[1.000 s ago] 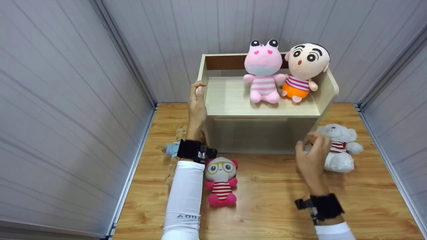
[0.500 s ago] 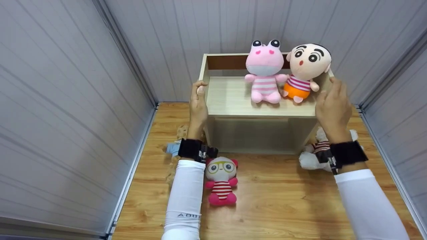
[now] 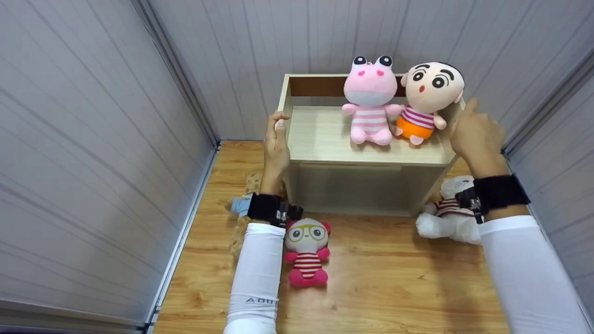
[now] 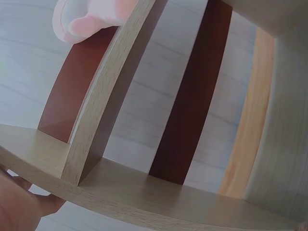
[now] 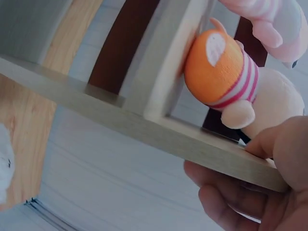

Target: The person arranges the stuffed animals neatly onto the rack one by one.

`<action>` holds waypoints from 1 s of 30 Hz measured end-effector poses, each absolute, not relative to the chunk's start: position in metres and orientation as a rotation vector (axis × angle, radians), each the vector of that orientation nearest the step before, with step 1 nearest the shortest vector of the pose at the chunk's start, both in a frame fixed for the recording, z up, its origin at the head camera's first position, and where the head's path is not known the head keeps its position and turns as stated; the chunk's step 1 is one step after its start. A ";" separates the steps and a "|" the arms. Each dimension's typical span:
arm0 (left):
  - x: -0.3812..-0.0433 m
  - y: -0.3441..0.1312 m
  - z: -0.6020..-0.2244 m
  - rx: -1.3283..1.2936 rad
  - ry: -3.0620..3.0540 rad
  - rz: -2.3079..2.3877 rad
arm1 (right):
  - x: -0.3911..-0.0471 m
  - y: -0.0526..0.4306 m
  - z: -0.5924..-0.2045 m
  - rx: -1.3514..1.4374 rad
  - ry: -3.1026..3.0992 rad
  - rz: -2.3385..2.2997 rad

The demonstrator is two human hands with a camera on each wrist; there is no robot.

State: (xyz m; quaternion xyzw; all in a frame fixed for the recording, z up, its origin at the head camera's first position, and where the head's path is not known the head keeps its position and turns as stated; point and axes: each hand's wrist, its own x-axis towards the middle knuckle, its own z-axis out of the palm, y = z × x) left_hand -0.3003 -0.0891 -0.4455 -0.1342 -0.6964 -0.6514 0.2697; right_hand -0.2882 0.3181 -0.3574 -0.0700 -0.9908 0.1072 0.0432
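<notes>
A pale wooden shelf unit (image 3: 320, 134) stands at the back wall, with dark red slats across its rear. My left hand (image 3: 277, 148) grips the front edge of its left side panel; in the left wrist view fingers (image 4: 48, 204) show outside that panel. Around the right side panel my right hand (image 3: 480, 134) holds on, its thumb on the inner face and its fingers (image 5: 231, 202) on the outer. On the top board sit a pink frog plush (image 3: 370, 90) and, to its right, a boy doll (image 3: 431, 90) in orange shorts, close to my right thumb.
On the wooden floor (image 3: 380, 287) lie a pink-and-white panda plush (image 3: 307, 255) with glasses, a white plush (image 3: 445, 222) in a striped top at the right, and a brown plush in blue (image 3: 240, 206) partly behind my left forearm. Panelled walls (image 3: 93, 139) enclose the space.
My right hand has risen from beside the white plush to the shelf's right side panel, then shifted slightly right along it. The left hand has stayed on the left panel.
</notes>
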 end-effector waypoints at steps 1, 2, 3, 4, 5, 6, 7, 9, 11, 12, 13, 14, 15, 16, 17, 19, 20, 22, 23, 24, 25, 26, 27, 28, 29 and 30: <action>-0.300 -0.089 -0.446 -0.364 -1.876 -1.758 | -0.289 0.319 -0.354 -0.216 -3.065 0.312; -0.300 -0.089 -0.445 -0.363 -1.875 -1.760 | -0.289 0.320 -0.352 -0.218 -3.093 0.297; -0.300 -0.088 -0.445 -0.364 -1.874 -1.762 | -0.290 0.320 -0.349 -0.223 -3.120 0.282; -0.300 -0.088 -0.446 -0.364 -1.872 -1.766 | -0.291 0.321 -0.346 -0.228 -3.146 0.268; -0.300 -0.087 -0.446 -0.365 -1.869 -1.770 | -0.293 0.321 -0.343 -0.231 -3.173 0.254; -0.300 -0.087 -0.446 -0.363 -1.865 -1.776 | -0.295 0.322 -0.341 -0.234 -3.202 0.244; -0.300 -0.086 -0.446 -0.364 -1.864 -1.774 | -0.296 0.323 -0.338 -0.235 -3.230 0.234; -0.300 -0.084 -0.447 -0.372 -1.858 -1.770 | -0.299 0.326 -0.333 -0.228 -3.278 0.241; -0.299 -0.083 -0.447 -0.374 -1.858 -1.765 | -0.301 0.330 -0.331 -0.217 -3.307 0.281; -0.299 -0.082 -0.447 -0.374 -1.859 -1.761 | -0.301 0.331 -0.330 -0.215 -3.315 0.311; -0.300 -0.082 -0.447 -0.377 -1.860 -1.758 | -0.302 0.332 -0.330 -0.213 -3.316 0.344; -0.300 -0.082 -0.446 -0.378 -1.859 -1.760 | -0.302 0.333 -0.331 -0.214 -3.307 0.373; -0.300 -0.081 -0.446 -0.377 -1.859 -1.762 | -0.302 0.333 -0.332 -0.217 -3.294 0.394; -0.300 -0.081 -0.446 -0.377 -1.857 -1.762 | -0.302 0.334 -0.333 -0.217 -3.285 0.405; -0.301 -0.081 -0.446 -0.378 -1.852 -1.765 | -0.302 0.333 -0.334 -0.218 -3.276 0.412; -0.301 -0.081 -0.445 -0.375 -1.843 -1.768 | -0.303 0.332 -0.336 -0.218 -3.256 0.410; -0.301 -0.081 -0.446 -0.369 -1.840 -1.767 | -0.303 0.331 -0.337 -0.217 -3.246 0.409; -0.301 -0.081 -0.446 -0.364 -1.835 -1.772 | -0.304 0.330 -0.340 -0.216 -3.227 0.416; -0.302 -0.081 -0.446 -0.366 -1.832 -1.777 | -0.304 0.329 -0.341 -0.217 -3.210 0.419; -0.302 -0.081 -0.446 -0.369 -1.829 -1.778 | -0.304 0.328 -0.343 -0.218 -3.194 0.421; -0.301 -0.081 -0.446 -0.370 -1.828 -1.779 | -0.304 0.327 -0.344 -0.225 -3.181 0.425; -0.301 -0.082 -0.446 -0.371 -1.828 -1.780 | -0.305 0.325 -0.346 -0.229 -3.166 0.422; -0.301 -0.082 -0.445 -0.374 -1.826 -1.781 | -0.306 0.324 -0.347 -0.235 -3.151 0.419; -0.300 -0.083 -0.445 -0.370 -1.830 -1.776 | -0.307 0.322 -0.348 -0.237 -3.137 0.410; -0.299 -0.084 -0.445 -0.362 -1.833 -1.771 | -0.307 0.320 -0.349 -0.239 -3.124 0.404; -0.299 -0.085 -0.444 -0.351 -1.835 -1.766 | -0.309 0.318 -0.350 -0.244 -3.115 0.398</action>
